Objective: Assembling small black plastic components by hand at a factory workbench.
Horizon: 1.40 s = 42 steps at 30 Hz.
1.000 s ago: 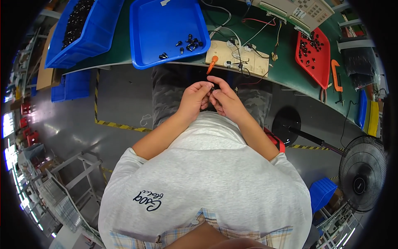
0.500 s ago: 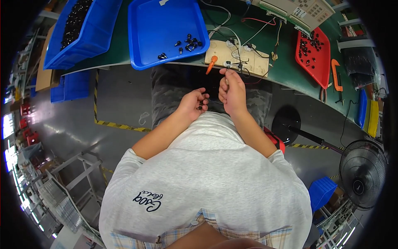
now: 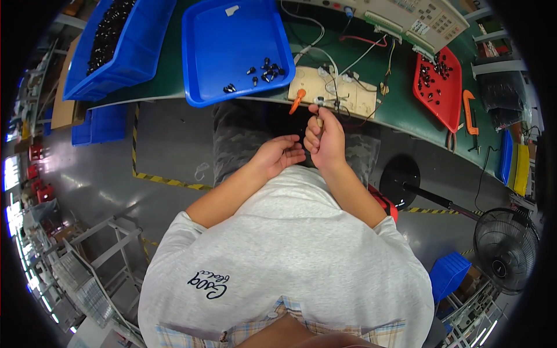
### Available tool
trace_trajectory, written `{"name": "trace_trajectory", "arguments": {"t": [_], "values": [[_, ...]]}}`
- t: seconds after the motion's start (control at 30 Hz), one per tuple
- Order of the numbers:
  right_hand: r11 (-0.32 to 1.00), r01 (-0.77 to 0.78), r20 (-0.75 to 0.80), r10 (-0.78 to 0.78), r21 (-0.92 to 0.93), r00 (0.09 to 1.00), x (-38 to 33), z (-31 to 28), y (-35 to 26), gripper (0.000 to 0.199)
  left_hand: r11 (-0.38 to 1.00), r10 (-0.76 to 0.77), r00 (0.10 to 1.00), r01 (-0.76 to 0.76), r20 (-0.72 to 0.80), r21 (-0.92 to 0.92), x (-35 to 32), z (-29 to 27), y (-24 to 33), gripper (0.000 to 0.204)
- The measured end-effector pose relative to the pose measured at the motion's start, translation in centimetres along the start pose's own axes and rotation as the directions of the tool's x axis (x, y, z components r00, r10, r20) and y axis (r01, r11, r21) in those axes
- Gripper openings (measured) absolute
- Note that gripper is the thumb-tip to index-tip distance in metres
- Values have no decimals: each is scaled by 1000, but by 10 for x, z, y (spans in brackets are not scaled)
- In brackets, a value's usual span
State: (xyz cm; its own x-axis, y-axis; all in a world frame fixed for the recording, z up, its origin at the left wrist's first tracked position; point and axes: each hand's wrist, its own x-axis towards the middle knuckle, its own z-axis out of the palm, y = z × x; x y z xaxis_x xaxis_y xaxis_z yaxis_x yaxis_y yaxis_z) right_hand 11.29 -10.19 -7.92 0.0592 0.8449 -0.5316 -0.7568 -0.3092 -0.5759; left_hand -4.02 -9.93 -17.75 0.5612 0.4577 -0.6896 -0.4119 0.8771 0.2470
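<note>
My right hand (image 3: 326, 140) is closed just in front of the wooden board (image 3: 362, 100), its thumb and forefinger at the board's front edge beside a small pale fitting (image 3: 318, 101). A small tan piece (image 3: 319, 122) shows among its curled fingers; its kind is too small to tell. To the left and slightly nearer, my left hand (image 3: 279, 155) has its fingers stretched toward the right hand, with no part visible in them. An orange clamp handle (image 3: 297, 101) stands out from the board's front edge. Thin wires (image 3: 333, 78) run over the board.
A blue tray (image 3: 226, 52) holds several small black parts (image 3: 270, 72). A blue bin (image 3: 136, 49) full of black parts stands left. At right lie a red tray (image 3: 455, 113) with black parts and an orange clamp (image 3: 469, 110). A beige instrument (image 3: 426, 26) stands behind. A fan (image 3: 503, 249) is at right.
My left hand has moved slightly right and its fingers have straightened; the black part seen in them earlier no longer shows. The bench appears slightly lower in view. My right hand stays near the board edge.
</note>
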Motion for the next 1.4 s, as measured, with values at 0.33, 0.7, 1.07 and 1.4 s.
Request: {"name": "trace_trajectory", "arguments": {"t": [0.33, 0.7, 1.07, 1.4], "values": [[999, -1, 12, 1, 35, 1000, -2, -1, 2, 23, 984, 13, 998, -25, 66, 179, -13, 14, 4, 25], [998, 9, 45, -7, -55, 999, -9, -8, 1, 24, 997, -16, 999, 19, -30, 78, -30, 27, 16, 24], [596, 301, 178, -257, -745, 950, 11, -68, 20, 36, 992, 80, 996, -74, -50, 102, -30, 20, 16, 24], [812, 11, 255, 170, -584, 952, -12, -20, 10, 41, 995, 77, 993, -82, 93, 54, -30, 24, 18, 31]]}}
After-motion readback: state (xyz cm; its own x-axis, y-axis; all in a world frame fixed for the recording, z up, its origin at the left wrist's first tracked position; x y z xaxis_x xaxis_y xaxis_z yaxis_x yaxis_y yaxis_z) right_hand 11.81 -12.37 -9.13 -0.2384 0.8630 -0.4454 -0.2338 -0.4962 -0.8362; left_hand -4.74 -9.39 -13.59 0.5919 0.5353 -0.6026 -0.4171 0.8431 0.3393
